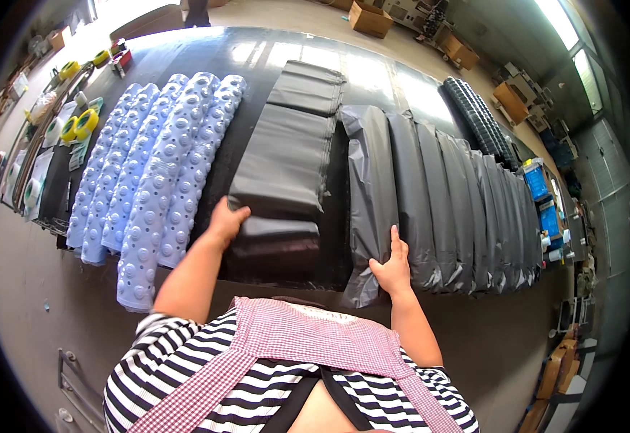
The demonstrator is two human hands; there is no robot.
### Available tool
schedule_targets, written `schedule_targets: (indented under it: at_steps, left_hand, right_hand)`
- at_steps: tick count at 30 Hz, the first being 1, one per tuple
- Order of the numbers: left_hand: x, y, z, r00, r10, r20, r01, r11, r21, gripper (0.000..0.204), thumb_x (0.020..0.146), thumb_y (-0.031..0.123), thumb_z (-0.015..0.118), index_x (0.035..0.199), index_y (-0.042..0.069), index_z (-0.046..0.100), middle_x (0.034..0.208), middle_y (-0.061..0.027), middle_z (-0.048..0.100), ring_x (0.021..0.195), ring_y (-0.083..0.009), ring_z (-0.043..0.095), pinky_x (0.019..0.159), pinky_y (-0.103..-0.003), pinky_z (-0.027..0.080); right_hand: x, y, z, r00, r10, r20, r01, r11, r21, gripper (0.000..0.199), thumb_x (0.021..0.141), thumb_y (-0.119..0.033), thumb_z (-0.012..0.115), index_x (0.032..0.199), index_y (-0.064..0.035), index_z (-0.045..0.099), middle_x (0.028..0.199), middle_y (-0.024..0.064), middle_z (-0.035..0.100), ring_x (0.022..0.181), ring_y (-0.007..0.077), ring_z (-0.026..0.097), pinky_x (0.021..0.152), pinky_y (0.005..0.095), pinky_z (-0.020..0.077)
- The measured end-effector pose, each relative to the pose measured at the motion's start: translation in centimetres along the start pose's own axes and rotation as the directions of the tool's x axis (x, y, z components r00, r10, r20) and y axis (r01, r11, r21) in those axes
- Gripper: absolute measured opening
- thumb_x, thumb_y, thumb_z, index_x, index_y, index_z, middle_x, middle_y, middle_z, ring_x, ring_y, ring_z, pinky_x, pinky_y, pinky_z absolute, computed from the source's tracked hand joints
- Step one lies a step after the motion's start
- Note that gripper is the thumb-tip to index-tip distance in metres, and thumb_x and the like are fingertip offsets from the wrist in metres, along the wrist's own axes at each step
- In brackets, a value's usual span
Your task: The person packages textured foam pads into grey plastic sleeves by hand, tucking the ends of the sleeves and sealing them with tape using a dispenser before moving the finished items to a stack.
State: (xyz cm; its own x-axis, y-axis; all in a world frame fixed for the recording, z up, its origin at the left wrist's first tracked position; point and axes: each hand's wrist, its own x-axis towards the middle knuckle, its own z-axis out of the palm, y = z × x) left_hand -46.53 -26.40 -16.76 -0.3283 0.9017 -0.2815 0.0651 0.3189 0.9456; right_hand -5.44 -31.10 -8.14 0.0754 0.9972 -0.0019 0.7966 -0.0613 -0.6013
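My left hand (227, 221) is at the left edge of a stack of flat grey plastic bags (282, 151). Its thumb lies over the edge and its fingers are curled there, partly hidden. The near end of the stack is bent and shiny. To the right, my right hand (394, 267) rests on the lower end of a roll wrapped in a grey bag (369, 173). Its fingers point away from me, stretched out along the roll's right side, with the thumb apart on top. Several more grey wrapped rolls (430, 202) lie side by side beyond it.
Pale blue bubbled mat rolls (163, 180) lie on the left of the dark table (257, 50). Yellow tape rolls (84, 124) sit at its left edge. Dark textured rolls (481, 119) lie at the far right, with blue packages (538, 180) nearer. Cardboard boxes (370, 19) stand behind.
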Motion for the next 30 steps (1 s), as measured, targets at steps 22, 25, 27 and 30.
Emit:
schedule_targets:
  at_steps: [22, 25, 27, 30]
  left_hand:
    - [8.6, 9.7, -3.1, 0.998, 0.045, 0.05, -0.063, 0.875, 0.479, 0.099, 0.08, 0.02, 0.082, 0.158, 0.007, 0.022, 0.151, -0.0287, 0.043, 0.14, -0.0378, 0.043, 0.115, -0.04, 0.035]
    - [4.5, 6.5, -4.2, 0.997, 0.001, 0.079, -0.05, 0.782, 0.621, 0.102, 0.084, 0.029, 0.079, 0.159, 0.004, 0.014, 0.145, -0.0324, 0.047, 0.135, -0.042, 0.048, 0.111, -0.042, 0.04]
    - [-0.2, 2.9, -3.7, 0.999, -0.004, 0.033, -0.018, 0.76, 0.65, 0.101, 0.089, 0.033, 0.073, 0.159, 0.001, 0.007, 0.147, -0.0353, 0.042, 0.134, -0.0454, 0.046, 0.111, -0.045, 0.039]
    - [-6.7, 4.2, -3.5, 1.0, -0.01, 0.0, 0.007, 0.724, 0.69, 0.094, 0.089, 0.032, 0.073, 0.158, 0.002, 0.017, 0.146, -0.0322, 0.043, 0.131, -0.0448, 0.049, 0.11, -0.044, 0.04]
  right_hand:
    - [29.2, -20.4, 23.5, 0.969, 0.037, 0.245, 0.026, 0.968, -0.248, 0.098, 0.08, -0.061, 0.073, 0.16, -0.0263, 0.029, 0.164, 0.0329, 0.004, 0.154, 0.0427, 0.009, 0.124, 0.0445, 0.0142]
    - [28.1, -19.0, 23.1, 0.949, -0.036, 0.314, 0.119, 0.961, -0.249, 0.108, 0.077, -0.067, 0.072, 0.162, -0.0238, 0.021, 0.164, 0.0323, 0.001, 0.153, 0.0437, 0.01, 0.124, 0.0442, 0.0145]
    - [24.6, -18.7, 21.4, 0.916, -0.117, 0.384, 0.234, 0.932, -0.277, 0.111, 0.075, -0.068, 0.074, 0.162, -0.0222, 0.022, 0.164, 0.0323, 0.002, 0.153, 0.0436, 0.011, 0.125, 0.0439, 0.0142]
    - [23.8, -16.4, 20.1, 0.891, -0.214, 0.4, 0.315, 0.926, -0.206, 0.117, 0.073, -0.067, 0.077, 0.162, -0.0197, 0.018, 0.164, 0.0319, 0.001, 0.153, 0.0445, 0.009, 0.124, 0.0461, 0.0144]
